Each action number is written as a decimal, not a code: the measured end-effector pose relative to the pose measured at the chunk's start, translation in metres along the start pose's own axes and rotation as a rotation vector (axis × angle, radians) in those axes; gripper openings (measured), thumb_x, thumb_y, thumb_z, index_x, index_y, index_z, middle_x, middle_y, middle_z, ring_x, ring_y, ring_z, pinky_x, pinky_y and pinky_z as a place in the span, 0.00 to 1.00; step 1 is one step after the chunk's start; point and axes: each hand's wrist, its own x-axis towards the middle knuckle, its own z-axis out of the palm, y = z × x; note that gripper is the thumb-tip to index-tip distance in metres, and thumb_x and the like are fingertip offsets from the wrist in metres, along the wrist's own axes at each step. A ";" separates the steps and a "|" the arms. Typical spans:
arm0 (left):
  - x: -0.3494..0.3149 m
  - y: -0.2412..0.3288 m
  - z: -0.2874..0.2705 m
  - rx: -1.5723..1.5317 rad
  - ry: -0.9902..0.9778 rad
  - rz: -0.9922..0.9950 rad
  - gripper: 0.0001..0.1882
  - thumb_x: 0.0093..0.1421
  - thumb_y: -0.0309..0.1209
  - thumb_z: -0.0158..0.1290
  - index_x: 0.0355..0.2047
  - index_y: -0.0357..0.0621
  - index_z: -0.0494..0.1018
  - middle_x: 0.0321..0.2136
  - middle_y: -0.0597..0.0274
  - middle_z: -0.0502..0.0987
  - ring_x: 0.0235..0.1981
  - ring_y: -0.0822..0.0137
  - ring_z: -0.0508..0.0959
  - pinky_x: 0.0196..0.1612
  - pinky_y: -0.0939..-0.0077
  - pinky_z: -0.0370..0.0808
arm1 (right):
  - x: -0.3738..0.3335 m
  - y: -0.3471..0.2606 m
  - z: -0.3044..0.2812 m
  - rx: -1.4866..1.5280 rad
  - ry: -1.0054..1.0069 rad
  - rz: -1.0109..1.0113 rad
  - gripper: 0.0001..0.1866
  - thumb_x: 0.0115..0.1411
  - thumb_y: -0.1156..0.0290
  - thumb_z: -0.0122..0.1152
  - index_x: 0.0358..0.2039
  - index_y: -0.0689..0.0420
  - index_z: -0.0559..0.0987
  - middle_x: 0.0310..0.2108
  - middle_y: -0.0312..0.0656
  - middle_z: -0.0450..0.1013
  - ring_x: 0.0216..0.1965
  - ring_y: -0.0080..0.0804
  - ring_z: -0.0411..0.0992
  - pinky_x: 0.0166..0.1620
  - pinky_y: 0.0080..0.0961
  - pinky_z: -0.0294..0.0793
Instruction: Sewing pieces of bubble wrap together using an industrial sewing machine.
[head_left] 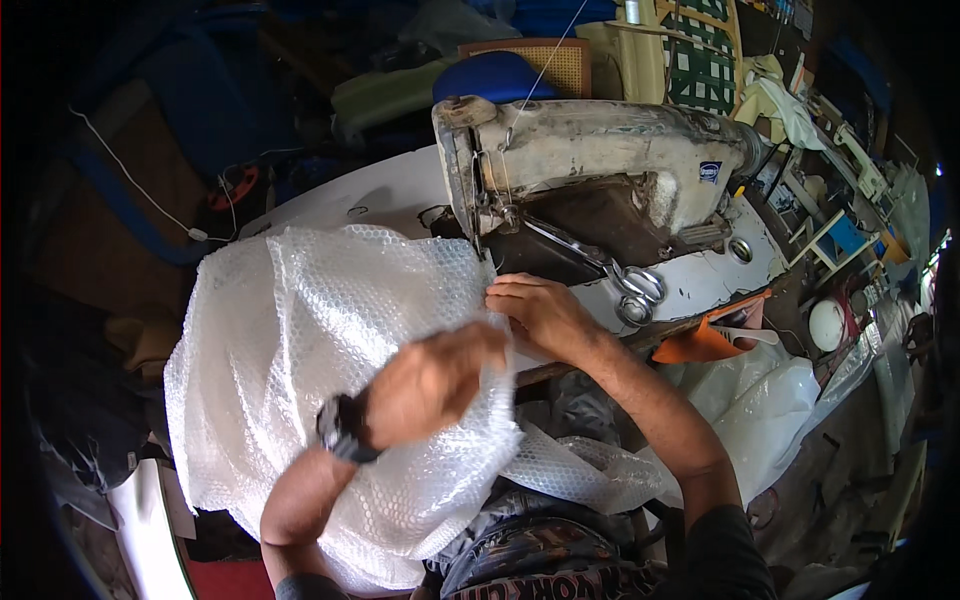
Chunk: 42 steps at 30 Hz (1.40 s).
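Observation:
A large, crumpled sheet of clear bubble wrap (330,290) spreads over the left of the sewing table and hangs down toward my lap. Its right edge runs up to the needle of a worn, cream-coloured sewing machine (600,145). Just in front of the needle, my right hand (545,315) has its fingers bent together on that edge. My left hand (425,385), with a dark watch on the wrist, is blurred; its curled fingers close on the wrap's edge nearer to me. Metal scissors (610,268) lie on the machine bed, right of the needle.
The white tabletop (705,290) shows right of my hands, with a metal ring (740,250) on it. An orange pouch (700,342) hangs at its front edge. More clear plastic (750,405) lies below on the right. Chair parts and a blue cushion (495,75) stand behind the machine.

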 end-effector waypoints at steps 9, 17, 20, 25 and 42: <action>0.023 -0.099 0.023 0.387 -0.009 -0.110 0.21 0.58 0.20 0.55 0.53 0.36 0.76 0.51 0.48 0.80 0.53 0.49 0.80 0.60 0.58 0.76 | 0.011 -0.004 -0.010 0.088 -0.131 0.001 0.11 0.54 0.82 0.65 0.39 0.63 0.80 0.40 0.45 0.77 0.42 0.48 0.80 0.43 0.40 0.82; 0.024 -0.102 0.027 0.408 -0.018 -0.129 0.21 0.57 0.21 0.55 0.53 0.36 0.77 0.52 0.51 0.80 0.55 0.52 0.79 0.61 0.59 0.76 | 0.009 -0.004 -0.009 0.070 -0.140 -0.001 0.12 0.53 0.82 0.67 0.39 0.63 0.80 0.42 0.45 0.78 0.42 0.45 0.80 0.43 0.37 0.83; 0.023 -0.102 0.025 0.409 -0.029 -0.138 0.22 0.57 0.21 0.56 0.53 0.36 0.77 0.53 0.51 0.80 0.56 0.52 0.79 0.61 0.59 0.75 | 0.011 -0.005 -0.009 0.078 -0.094 -0.020 0.07 0.55 0.81 0.66 0.35 0.64 0.79 0.40 0.46 0.77 0.41 0.46 0.80 0.43 0.37 0.83; 0.027 -0.103 0.025 0.418 -0.029 -0.152 0.22 0.57 0.22 0.55 0.53 0.36 0.77 0.53 0.50 0.80 0.56 0.52 0.79 0.62 0.60 0.75 | 0.010 0.000 -0.010 0.089 -0.111 0.025 0.14 0.53 0.85 0.64 0.42 0.65 0.81 0.45 0.47 0.78 0.45 0.47 0.80 0.46 0.38 0.83; 0.035 -0.126 0.030 0.490 -0.020 -0.218 0.21 0.63 0.28 0.52 0.57 0.38 0.75 0.55 0.46 0.78 0.58 0.49 0.77 0.69 0.55 0.66 | 0.011 0.013 0.000 -0.037 -0.109 0.066 0.17 0.54 0.82 0.60 0.46 0.64 0.83 0.51 0.46 0.78 0.48 0.45 0.73 0.55 0.37 0.74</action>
